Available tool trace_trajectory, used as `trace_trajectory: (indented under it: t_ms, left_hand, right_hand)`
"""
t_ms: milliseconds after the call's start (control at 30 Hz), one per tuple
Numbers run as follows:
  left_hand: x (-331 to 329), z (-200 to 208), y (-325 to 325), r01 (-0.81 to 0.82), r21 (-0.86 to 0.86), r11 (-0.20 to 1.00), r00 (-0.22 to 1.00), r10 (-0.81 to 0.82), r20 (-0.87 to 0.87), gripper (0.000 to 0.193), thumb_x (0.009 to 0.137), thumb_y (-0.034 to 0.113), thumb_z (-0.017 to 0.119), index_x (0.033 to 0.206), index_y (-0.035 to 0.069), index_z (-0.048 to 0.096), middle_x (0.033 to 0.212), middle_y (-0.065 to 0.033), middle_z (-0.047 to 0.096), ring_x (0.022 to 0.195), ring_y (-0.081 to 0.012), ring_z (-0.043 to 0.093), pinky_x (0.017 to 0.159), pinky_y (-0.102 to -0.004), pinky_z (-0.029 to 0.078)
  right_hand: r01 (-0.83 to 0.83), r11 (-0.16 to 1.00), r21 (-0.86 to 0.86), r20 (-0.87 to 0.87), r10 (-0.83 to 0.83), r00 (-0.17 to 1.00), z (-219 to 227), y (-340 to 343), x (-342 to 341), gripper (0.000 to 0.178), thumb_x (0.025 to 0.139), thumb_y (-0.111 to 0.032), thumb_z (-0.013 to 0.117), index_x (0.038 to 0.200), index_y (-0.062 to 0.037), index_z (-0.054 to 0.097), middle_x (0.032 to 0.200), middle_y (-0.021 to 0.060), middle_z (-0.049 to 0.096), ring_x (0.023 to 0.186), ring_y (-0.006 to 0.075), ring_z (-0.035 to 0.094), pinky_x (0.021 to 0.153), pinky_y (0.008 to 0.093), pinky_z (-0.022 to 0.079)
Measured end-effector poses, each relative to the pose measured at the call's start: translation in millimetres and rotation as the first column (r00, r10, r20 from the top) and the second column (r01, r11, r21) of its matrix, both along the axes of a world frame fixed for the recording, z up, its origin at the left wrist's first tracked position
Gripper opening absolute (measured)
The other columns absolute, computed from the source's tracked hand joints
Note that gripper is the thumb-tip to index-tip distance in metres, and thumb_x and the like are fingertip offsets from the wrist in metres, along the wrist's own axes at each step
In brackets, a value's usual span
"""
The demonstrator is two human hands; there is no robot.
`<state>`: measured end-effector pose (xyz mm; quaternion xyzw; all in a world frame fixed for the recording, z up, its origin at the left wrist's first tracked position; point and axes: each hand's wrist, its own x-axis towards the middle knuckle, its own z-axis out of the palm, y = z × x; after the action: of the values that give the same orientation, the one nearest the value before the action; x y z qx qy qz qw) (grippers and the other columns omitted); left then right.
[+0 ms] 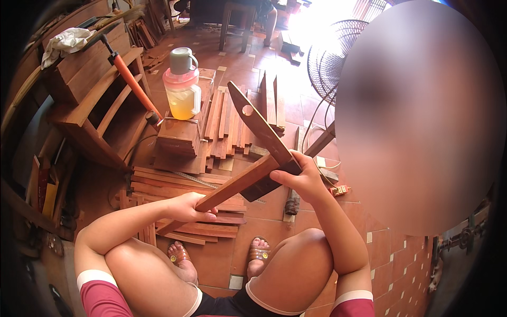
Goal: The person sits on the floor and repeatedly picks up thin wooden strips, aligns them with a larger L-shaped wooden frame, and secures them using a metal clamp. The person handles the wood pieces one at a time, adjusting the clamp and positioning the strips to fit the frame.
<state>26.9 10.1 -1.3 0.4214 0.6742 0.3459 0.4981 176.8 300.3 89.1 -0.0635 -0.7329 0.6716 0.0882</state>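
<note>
Near left, left hand [187, 207] curls round bar [237, 182], which slants away rightward. Right hand [300, 178], slightly farther, pinches blade [269, 134] crossing bar's far end. Strips [214, 230] lie below on floor [219, 269]. Far left: jug [182, 95]; far right: fan [328, 58].

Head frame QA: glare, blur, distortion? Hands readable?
Head view: strong glare washes out the top, right of centre, around the fan; a large blurred oval hides much of the right side; head view: corners go black, straight edges bend toward the rim; head view: left hand, right hand and wooden strip read clearly.
</note>
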Motion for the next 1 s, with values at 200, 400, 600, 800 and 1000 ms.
trace_trajectory:
  t_ms: [200, 400, 600, 800, 1000]
  left_hand:
    - [-4.9, 3.9, -5.0, -0.026, 0.000, 1.000, 0.999, 0.026, 0.025, 0.036, 0.091, 0.030, 0.075, 0.113, 0.004, 0.064, 0.095, -0.0041, 0.067, 0.093, -0.0125, 0.060, 0.085, -0.0315, 0.050]
    - [3.4, 21.4, 24.8, -0.020, -0.042, 0.999, 0.999, 0.021, 0.041, 0.040, 0.089, 0.030, 0.078, 0.116, 0.003, 0.064, 0.094, -0.0028, 0.066, 0.091, -0.0123, 0.060, 0.083, -0.0316, 0.051]
    - [1.5, -10.7, -2.8, -0.147, -0.072, 0.987, 0.985, 0.153, 0.077, 0.026, 0.093, 0.014, 0.064, 0.117, 0.005, 0.055, 0.070, 0.0034, 0.049, 0.055, -0.0061, 0.048, 0.048, -0.0234, 0.039]
    - [-12.4, -37.3, -9.2, -0.207, -0.028, 0.978, 0.977, 0.205, -0.059, 0.028, 0.094, 0.014, 0.063, 0.119, 0.006, 0.054, 0.066, 0.0045, 0.046, 0.049, -0.0066, 0.044, 0.045, -0.0233, 0.037]
    - [-15.1, -20.5, -11.4, -0.214, -0.098, 0.972, 0.977, 0.214, -0.017, 0.034, 0.088, 0.023, 0.074, 0.115, 0.007, 0.060, 0.081, 0.0026, 0.055, 0.069, -0.0073, 0.051, 0.061, -0.0251, 0.044]
  right_hand:
    - [0.021, 1.000, 0.006, 0.018, -0.021, 1.000, 1.1, -4.7, -2.5, 0.042, 0.082, -0.018, 0.083, 0.116, 0.0007, 0.066, 0.097, 0.0008, 0.069, 0.088, 0.0068, 0.061, 0.078, 0.0246, 0.050]
    - [0.021, 0.991, 0.134, -0.023, -0.018, 1.000, -14.3, 21.3, 2.7, 0.044, 0.083, -0.024, 0.081, 0.117, 0.0000, 0.067, 0.105, 0.0050, 0.071, 0.096, 0.0123, 0.065, 0.088, 0.0290, 0.051]
    - [0.128, 0.989, -0.070, 0.054, -0.124, 0.991, -26.0, 8.6, -15.8, 0.049, 0.063, -0.023, 0.092, 0.096, 0.0037, 0.068, 0.079, 0.0079, 0.068, 0.065, 0.0165, 0.066, 0.056, 0.0307, 0.054]
    - [0.120, 0.979, -0.167, 0.066, -0.110, 0.992, -43.3, 4.9, -23.8, 0.047, 0.061, -0.021, 0.092, 0.095, 0.0020, 0.068, 0.079, 0.0099, 0.068, 0.065, 0.0176, 0.069, 0.051, 0.0316, 0.053]
    - [0.084, 0.989, -0.124, 0.095, -0.072, 0.993, -28.5, 4.5, -24.3, 0.047, 0.065, -0.029, 0.089, 0.094, 0.0024, 0.069, 0.070, 0.0073, 0.065, 0.057, 0.0149, 0.064, 0.046, 0.0286, 0.053]
